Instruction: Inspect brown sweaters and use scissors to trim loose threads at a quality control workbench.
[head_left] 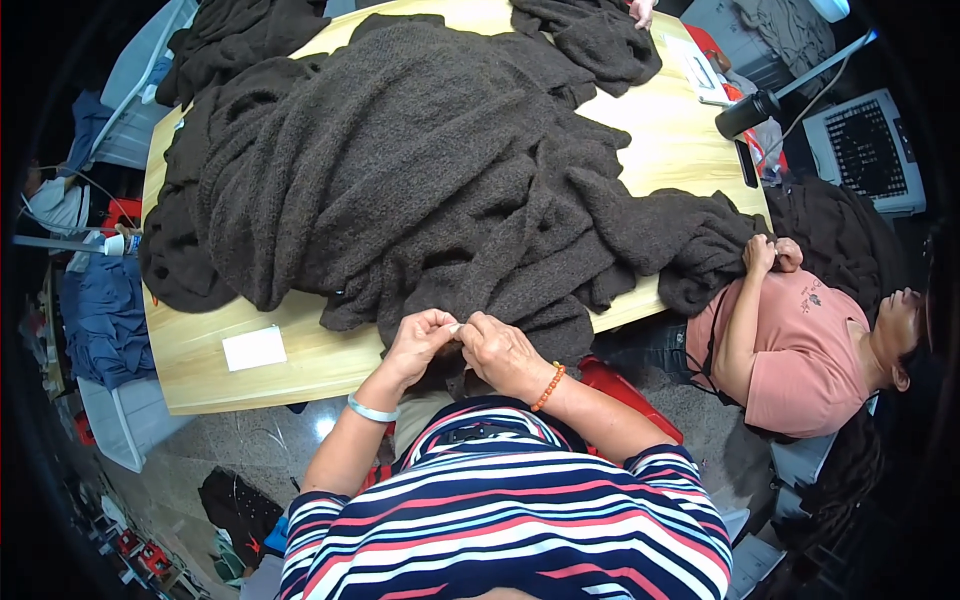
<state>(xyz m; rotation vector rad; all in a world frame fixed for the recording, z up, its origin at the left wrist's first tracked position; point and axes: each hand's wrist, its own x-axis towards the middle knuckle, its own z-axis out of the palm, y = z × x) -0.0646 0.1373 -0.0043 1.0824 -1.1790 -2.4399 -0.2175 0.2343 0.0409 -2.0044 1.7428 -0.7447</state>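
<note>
A large heap of dark brown knit fabric (380, 160) lies in loose folds over the table, and its near part bunches around my fingertips. At the near edge, my left hand (420, 342) is closed in a pinch, its fingertips meeting those of the other hand. My right hand (502, 354) is closed too, thumb and fingers pressed together. Something small and pale shows between the fingertips, but I cannot make out what they pinch. More dark knit shows below and behind both hands.
A white card (254, 348) lies on the wooden table (210, 390) at near left. To the right a person in a pink shirt (810, 350) handles dark knit. A black bottle (748, 114) and a phone (746, 163) are at the right edge. Another person's hand (642, 12) appears at the far side.
</note>
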